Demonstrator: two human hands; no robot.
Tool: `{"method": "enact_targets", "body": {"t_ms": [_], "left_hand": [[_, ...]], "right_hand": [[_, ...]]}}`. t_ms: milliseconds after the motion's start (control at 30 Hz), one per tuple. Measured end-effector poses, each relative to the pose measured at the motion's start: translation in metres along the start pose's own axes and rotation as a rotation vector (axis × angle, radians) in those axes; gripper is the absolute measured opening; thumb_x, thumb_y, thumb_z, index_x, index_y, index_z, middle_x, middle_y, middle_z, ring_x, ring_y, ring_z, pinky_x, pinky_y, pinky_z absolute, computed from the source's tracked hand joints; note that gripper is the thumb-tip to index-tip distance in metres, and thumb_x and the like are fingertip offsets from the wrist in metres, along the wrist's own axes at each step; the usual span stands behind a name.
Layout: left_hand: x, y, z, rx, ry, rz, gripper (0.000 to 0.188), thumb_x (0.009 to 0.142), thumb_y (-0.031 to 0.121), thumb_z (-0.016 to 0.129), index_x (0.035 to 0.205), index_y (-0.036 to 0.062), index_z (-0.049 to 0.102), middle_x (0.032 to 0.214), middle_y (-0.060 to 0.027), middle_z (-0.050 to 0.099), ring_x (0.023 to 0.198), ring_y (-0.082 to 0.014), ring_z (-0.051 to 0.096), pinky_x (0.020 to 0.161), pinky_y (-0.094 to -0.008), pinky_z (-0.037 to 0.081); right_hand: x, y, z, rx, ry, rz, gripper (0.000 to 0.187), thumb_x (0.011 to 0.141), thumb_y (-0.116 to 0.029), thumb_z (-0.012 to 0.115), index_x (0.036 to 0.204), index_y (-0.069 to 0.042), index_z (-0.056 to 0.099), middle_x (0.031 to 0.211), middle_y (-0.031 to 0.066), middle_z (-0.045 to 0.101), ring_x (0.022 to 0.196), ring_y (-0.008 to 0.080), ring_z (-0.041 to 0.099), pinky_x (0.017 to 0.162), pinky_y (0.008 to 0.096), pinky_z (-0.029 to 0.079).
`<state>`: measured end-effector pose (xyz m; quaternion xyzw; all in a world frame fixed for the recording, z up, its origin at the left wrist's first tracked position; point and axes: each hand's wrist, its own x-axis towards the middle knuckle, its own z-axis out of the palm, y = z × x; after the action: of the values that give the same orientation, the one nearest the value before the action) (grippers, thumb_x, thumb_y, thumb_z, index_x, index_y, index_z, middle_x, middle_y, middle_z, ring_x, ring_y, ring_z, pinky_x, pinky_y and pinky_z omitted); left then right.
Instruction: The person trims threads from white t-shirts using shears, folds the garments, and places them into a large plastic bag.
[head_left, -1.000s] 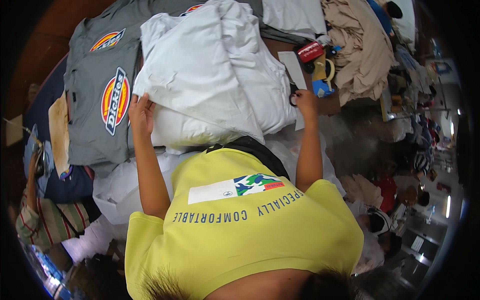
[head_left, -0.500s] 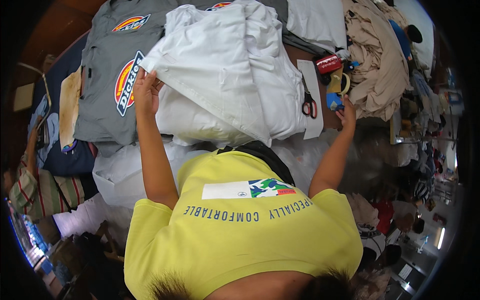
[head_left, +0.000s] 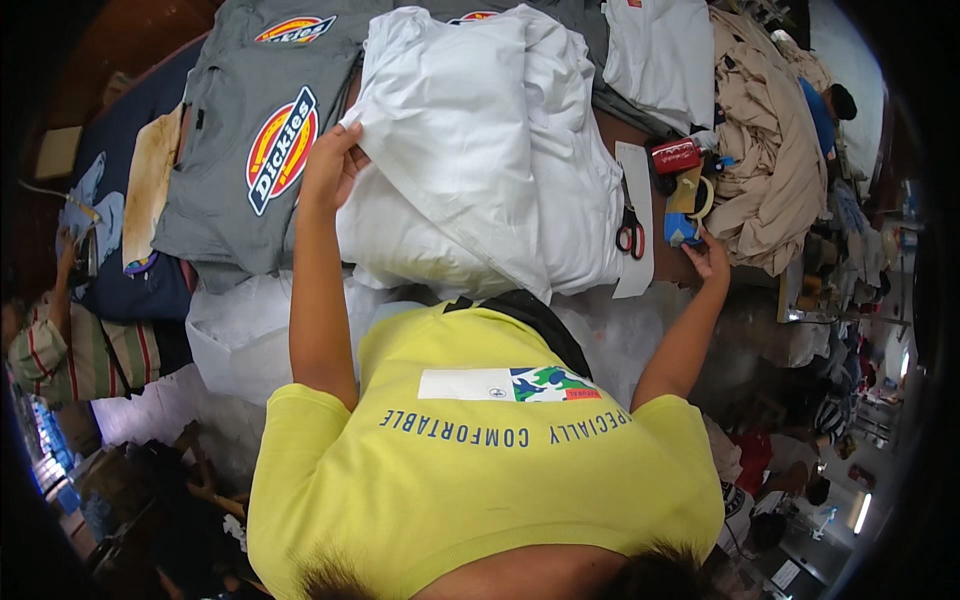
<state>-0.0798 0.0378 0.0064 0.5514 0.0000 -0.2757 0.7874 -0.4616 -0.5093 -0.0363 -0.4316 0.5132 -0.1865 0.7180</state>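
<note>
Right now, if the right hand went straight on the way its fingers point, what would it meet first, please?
The right hand would probably meet the small blue object by the tape roll first; hand and object may even be touching; depth is unclear.

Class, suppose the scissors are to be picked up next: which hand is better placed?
Probably the right hand: it is at the blue item, close to the scissors. The left hand pinches the white garment's edge, across the garment from the scissors.
</note>
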Motion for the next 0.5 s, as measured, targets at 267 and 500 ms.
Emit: {"method": "enact_targets", "body": {"t_ms": [267, 500], "left_hand": [[-0.013, -0.01, -0.027, -0.157, 0.0, 0.081, 0.033, 0.092, 0.011, 0.046, 0.124, 0.0023, 0.043, 0.112, -0.0109, 0.059, 0.093, -0.02, 0.062, 0.079, -0.0343, 0.054], [-0.016, -0.017, -0.043, -0.148, -0.027, 0.06, 0.038, 0.091, 0.009, 0.045, 0.129, 0.0051, 0.04, 0.114, -0.0097, 0.058, 0.094, -0.0201, 0.062, 0.073, -0.0323, 0.056]], "right_hand": [[-0.011, 0.014, -0.006, 0.182, 0.034, -0.088, 0.047, 0.079, -0.011, 0.069, 0.116, 0.006, 0.045, 0.116, 0.0148, 0.048, 0.107, 0.0307, 0.047, 0.091, 0.0461, 0.045], [-0.012, 0.043, -0.005, 0.203, 0.115, -0.269, 0.036, 0.082, -0.003, 0.064, 0.112, 0.009, 0.048, 0.11, 0.013, 0.051, 0.105, 0.0269, 0.05, 0.093, 0.0399, 0.045]]}}
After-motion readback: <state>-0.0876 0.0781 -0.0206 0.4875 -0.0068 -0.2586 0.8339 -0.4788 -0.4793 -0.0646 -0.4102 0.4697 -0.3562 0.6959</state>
